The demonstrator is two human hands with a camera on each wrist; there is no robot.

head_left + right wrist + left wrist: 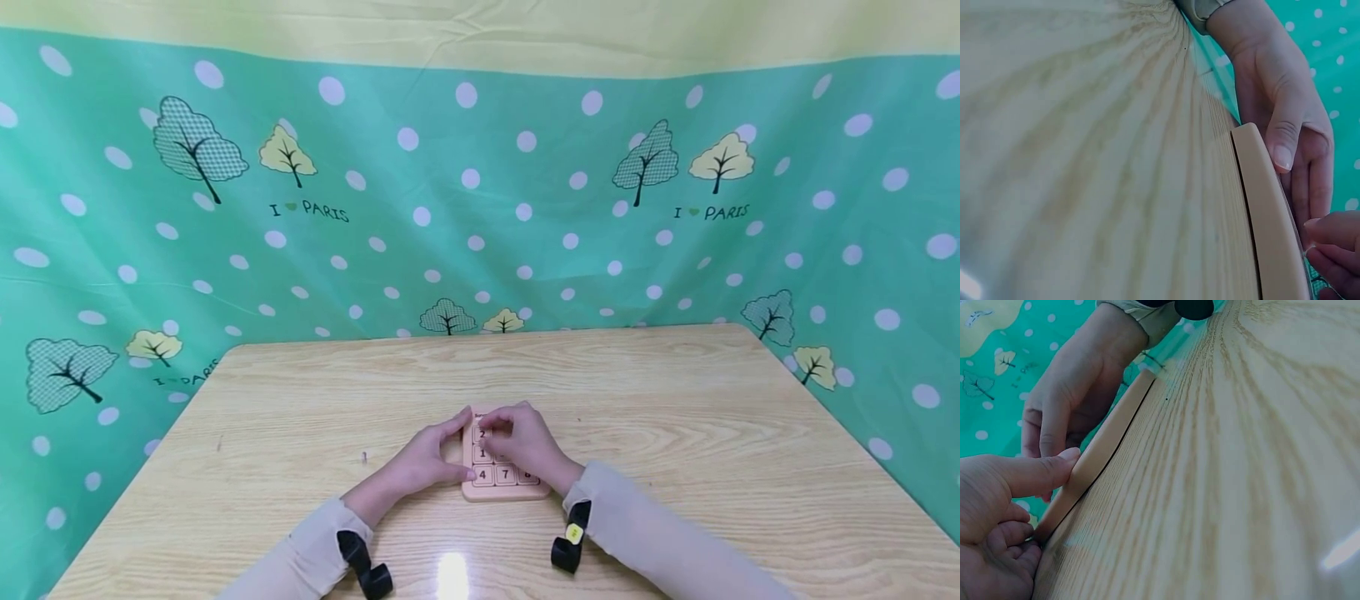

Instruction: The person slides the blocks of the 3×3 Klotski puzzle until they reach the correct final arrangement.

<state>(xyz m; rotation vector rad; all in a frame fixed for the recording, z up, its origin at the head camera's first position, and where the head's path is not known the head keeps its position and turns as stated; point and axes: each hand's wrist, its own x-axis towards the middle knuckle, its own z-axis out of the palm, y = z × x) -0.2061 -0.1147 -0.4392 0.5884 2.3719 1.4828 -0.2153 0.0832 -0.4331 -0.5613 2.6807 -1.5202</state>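
Note:
A pink number slide puzzle (506, 494) lies flat on the table, its tiles printed with dark digits. My left hand (423, 458) grips the puzzle by its left side, index finger near the top corner and thumb at the lower one. That thumb (1283, 153) presses against the frame edge in the right wrist view. Over the upper part of the board is my right hand (528, 446), with thumb and index finger pinching around the tile marked 2 (482, 434). The tiles to the upper right are hidden beneath this hand. The bottom row shows 4 (482, 475), 7 and 8.
The wood-grain table (322, 392) extends on all sides of the puzzle. Behind it hangs a green dotted cloth (450, 192) printed with trees. Black straps (363, 562) sit at both wrists, over pale sleeves. A light reflection shows on the table's near part.

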